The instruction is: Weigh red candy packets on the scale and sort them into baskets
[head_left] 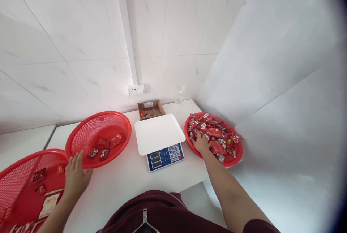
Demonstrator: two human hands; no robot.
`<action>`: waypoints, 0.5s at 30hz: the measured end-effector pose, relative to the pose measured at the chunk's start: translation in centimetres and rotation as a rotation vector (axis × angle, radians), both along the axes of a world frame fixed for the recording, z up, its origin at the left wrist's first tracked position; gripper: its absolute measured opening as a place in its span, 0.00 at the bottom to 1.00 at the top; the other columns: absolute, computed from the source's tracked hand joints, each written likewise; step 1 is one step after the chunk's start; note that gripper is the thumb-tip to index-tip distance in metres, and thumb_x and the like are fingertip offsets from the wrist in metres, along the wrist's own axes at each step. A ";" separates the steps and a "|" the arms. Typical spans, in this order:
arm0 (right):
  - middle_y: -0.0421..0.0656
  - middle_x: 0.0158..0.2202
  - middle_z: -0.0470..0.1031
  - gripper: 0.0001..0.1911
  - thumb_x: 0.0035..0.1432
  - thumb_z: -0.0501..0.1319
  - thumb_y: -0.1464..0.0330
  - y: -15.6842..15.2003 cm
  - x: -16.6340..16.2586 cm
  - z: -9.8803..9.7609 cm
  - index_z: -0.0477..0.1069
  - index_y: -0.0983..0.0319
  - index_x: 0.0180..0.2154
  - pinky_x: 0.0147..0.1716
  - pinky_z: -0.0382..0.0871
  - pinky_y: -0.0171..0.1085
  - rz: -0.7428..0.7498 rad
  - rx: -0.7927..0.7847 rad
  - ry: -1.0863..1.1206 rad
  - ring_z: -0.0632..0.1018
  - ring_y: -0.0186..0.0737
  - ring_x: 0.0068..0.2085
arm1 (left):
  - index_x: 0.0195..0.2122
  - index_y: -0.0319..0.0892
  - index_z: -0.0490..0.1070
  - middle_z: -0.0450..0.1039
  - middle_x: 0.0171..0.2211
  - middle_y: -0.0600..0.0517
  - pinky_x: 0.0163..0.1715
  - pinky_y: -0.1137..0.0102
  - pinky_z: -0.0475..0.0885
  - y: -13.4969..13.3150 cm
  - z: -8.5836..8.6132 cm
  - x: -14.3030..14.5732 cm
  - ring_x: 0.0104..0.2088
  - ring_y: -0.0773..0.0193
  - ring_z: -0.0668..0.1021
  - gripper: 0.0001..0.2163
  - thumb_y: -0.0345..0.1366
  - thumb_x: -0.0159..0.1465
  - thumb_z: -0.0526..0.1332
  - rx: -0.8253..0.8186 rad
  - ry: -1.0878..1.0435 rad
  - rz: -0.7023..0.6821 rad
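My right hand [201, 142] rests on the heap of small red wrapped sweets [215, 130] in the right-hand red basket [194, 149]. Its fingers are spread over the wrappers, and some fingertips are hidden among them. My left hand [76, 175] is open, fingers stretched out, over the meeting rims of two other red baskets. In the middle-left basket [84, 132] lie a few red wrapped sweets [104, 148]. The near-left basket [16, 168] holds some small red packets [38, 175] and a larger cream-and-red pack [49, 204].
A digital scale [165, 157] with a bare white tray [158, 133] stands between the baskets on the white table [121, 189]. Behind it are a small cardboard box [151, 109] with red packets and a clear plastic bottle [179, 98]. A wall socket [136, 89] is above.
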State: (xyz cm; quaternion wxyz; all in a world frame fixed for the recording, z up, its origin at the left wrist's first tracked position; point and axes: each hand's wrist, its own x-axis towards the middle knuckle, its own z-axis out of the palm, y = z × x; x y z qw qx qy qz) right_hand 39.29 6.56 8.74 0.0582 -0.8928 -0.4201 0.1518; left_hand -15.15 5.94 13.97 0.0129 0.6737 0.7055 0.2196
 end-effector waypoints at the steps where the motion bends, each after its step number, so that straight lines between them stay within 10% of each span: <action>1: 0.56 0.61 0.55 0.33 0.60 0.50 0.55 -0.1 0.0 -0.2 0.48 0.58 0.63 0.54 0.52 0.60 0.009 0.004 -0.031 0.58 0.59 0.61 | 0.61 0.32 0.54 0.59 0.59 0.34 0.58 0.44 0.56 0.0 0.0 0.9 0.63 0.40 0.56 0.28 0.36 0.59 0.52 0.046 -0.020 -0.041; 9: 0.57 0.52 0.67 0.22 0.61 0.46 0.69 -1.6 2.1 -1.4 0.63 0.64 0.55 0.49 0.62 0.45 -0.084 0.168 0.069 0.71 0.51 0.51 | 0.56 0.41 0.60 0.66 0.55 0.43 0.60 0.53 0.59 -1.4 -1.2 8.5 0.62 0.52 0.60 0.20 0.35 0.63 0.50 0.107 -0.146 -0.351; 15: 0.58 0.53 0.66 0.32 0.62 0.42 0.54 -0.8 2.1 -1.7 0.55 0.64 0.61 0.50 0.63 0.48 -0.180 0.205 0.136 0.69 0.54 0.54 | 0.54 0.41 0.63 0.68 0.53 0.44 0.59 0.53 0.61 -2.4 -2.3 10.2 0.59 0.53 0.65 0.18 0.35 0.63 0.49 0.038 -0.183 -0.408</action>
